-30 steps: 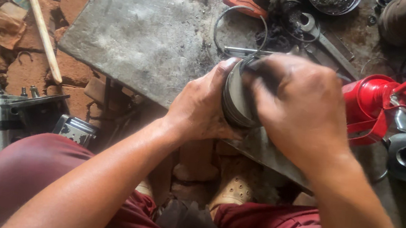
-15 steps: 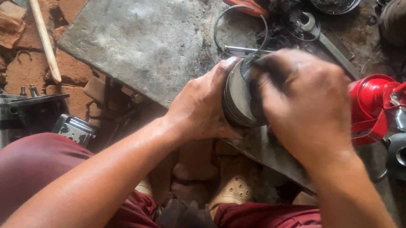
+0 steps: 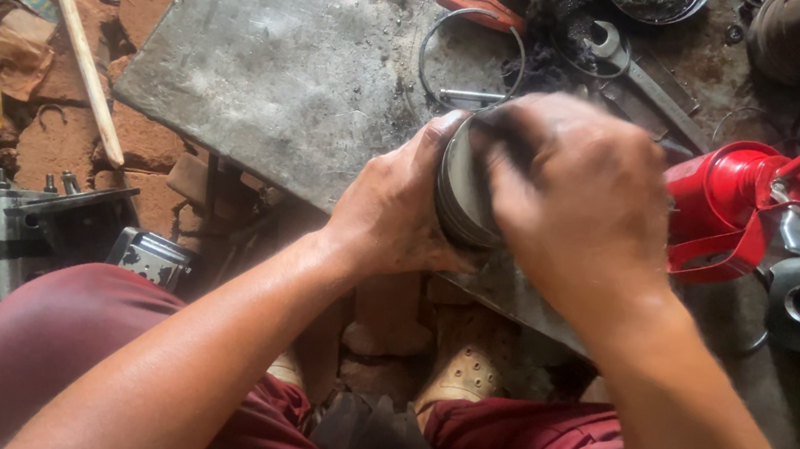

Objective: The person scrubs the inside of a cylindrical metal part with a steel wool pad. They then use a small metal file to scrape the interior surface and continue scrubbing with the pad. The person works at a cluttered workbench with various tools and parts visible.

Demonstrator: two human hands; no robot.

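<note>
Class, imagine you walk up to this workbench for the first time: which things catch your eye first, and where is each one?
In the middle, both hands grip a round grey metal piston: the left hand cups its side and the right hand covers its top. Just to the right stands a bright red oil can with a thin spout. All sit at the edge of a large grey metal plate, with a thin wire ring lying farther back.

Left hand (image 3: 391, 219) and right hand (image 3: 581, 199) clasp a piston (image 3: 468, 192) — red oil can (image 3: 729, 205) beside.
</note>
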